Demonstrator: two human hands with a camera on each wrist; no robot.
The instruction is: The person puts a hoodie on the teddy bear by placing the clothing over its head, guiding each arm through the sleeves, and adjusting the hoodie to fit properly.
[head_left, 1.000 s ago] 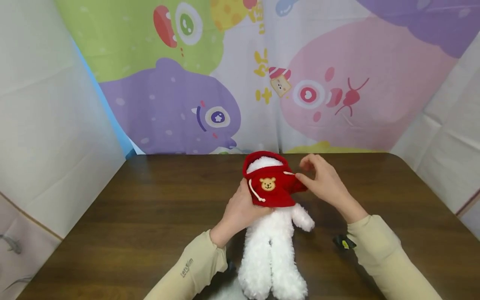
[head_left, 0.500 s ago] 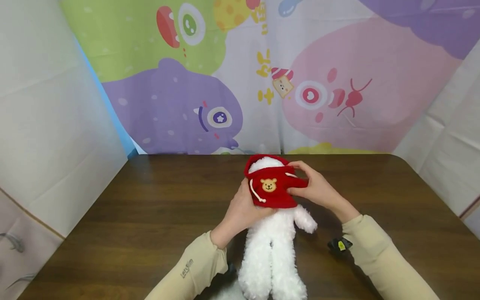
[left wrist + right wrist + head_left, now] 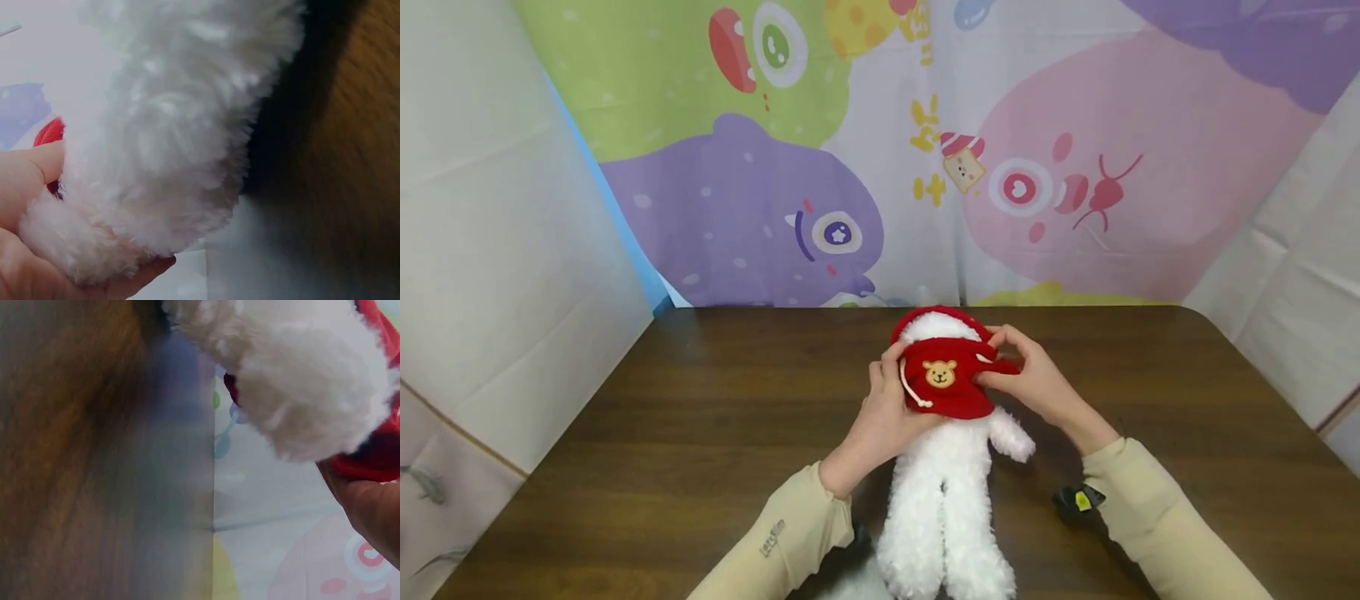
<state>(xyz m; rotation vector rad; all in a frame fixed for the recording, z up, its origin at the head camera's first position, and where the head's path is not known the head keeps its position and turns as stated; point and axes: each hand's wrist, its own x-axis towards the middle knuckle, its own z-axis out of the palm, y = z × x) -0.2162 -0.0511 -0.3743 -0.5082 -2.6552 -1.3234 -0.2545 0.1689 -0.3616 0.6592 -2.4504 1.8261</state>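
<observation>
A white fluffy plush toy (image 3: 942,500) lies on its back on the table, feet toward me. A small red hoodie (image 3: 951,400) with a bear patch and pale drawstrings covers its upper body and face. White fur shows through the neck opening. My left hand (image 3: 883,417) grips the toy and hoodie from the left side; in the left wrist view its fingers wrap a fluffy limb (image 3: 87,240). At the hoodie's right side, my right hand (image 3: 1033,375) pinches the red cloth by the sleeve. One white arm (image 3: 1011,435) sticks out below the hem.
The dark wooden table (image 3: 700,433) reaches back to a cartoon-printed curtain (image 3: 910,250). A small black item with a yellow mark (image 3: 1079,500) is by my right sleeve. Something pale grey (image 3: 853,579) lies beside the toy's foot.
My right hand has moved left onto the hoodie's right side and taken hold of the cloth. The left fingers have shifted up toward the neckline, and the neck opening sits wider.
</observation>
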